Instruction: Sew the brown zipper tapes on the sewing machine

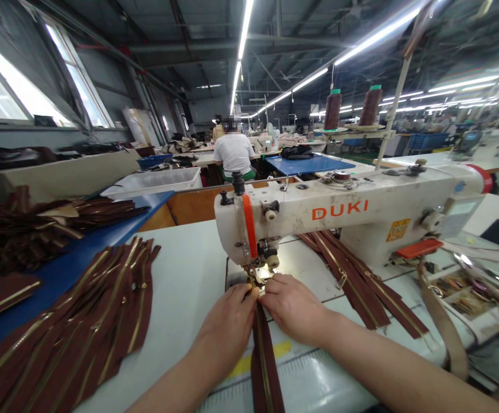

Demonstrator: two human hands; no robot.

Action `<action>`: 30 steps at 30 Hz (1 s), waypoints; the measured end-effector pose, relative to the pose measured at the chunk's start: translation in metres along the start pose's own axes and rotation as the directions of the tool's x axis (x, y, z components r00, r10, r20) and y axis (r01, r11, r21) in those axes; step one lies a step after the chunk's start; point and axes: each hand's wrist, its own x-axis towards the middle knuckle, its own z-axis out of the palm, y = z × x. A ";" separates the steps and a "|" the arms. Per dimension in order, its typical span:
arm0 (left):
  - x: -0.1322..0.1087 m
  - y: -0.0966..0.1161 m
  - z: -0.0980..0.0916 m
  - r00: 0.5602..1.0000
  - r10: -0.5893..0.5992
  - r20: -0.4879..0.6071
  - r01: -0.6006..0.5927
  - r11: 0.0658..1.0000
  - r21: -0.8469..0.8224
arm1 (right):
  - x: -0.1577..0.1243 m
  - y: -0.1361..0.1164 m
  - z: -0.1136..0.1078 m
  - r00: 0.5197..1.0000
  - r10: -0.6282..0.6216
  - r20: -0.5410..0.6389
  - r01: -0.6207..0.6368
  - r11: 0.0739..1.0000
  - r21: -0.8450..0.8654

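A brown zipper point(265, 367) with a gold-coloured tooth line runs from the sewing machine's needle area down over the table's front. My left hand point(231, 312) pinches its upper end just before the presser foot point(256, 274). Close beside it, my right hand point(292, 307) has its fingers bent and pressed onto the same end at the right. The fingertips hide the zipper's very end. Above both hands is the head of the white sewing machine point(292, 215), its lamp lighting the needle plate.
Many brown zippers point(98, 321) lie spread at the left; more zippers point(357, 281) lie under the machine arm. At the right stands a parts tray point(460, 295) beside scissors point(486, 269). Thread cones point(332, 110) stand behind. A person in a white shirt point(234, 152) sits ahead.
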 end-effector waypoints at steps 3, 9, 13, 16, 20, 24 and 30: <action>0.000 0.000 0.002 1.000 0.017 -0.001 -0.017 0.999 0.043 | 0.000 0.000 0.000 1.000 0.015 0.003 -0.015 1.000 0.000; -0.002 -0.005 0.006 0.999 0.011 -0.033 -0.009 0.999 0.040 | 0.000 0.000 0.002 1.000 0.030 -0.001 -0.030 0.999 0.011; -0.009 0.003 -0.002 0.994 0.030 -0.103 -0.026 0.999 0.047 | -0.004 -0.004 -0.003 0.998 0.059 0.006 -0.059 0.998 -0.002; -0.025 0.024 -0.015 0.979 0.111 -0.170 -0.100 0.993 0.069 | -0.018 -0.016 -0.011 0.995 0.100 0.027 -0.101 0.994 0.029; -0.052 0.057 -0.022 0.944 0.265 -0.195 -0.257 0.964 0.063 | -0.042 -0.038 -0.016 0.989 0.148 0.032 -0.151 0.979 0.138; -0.068 0.069 -0.013 0.911 0.321 -0.258 -0.286 0.944 0.164 | -0.054 -0.051 -0.010 0.970 0.244 -0.022 -0.231 0.939 0.254; -0.064 0.068 -0.012 0.916 0.301 -0.264 -0.249 0.945 0.213 | -0.056 -0.055 -0.004 0.951 0.302 -0.071 -0.264 0.907 0.329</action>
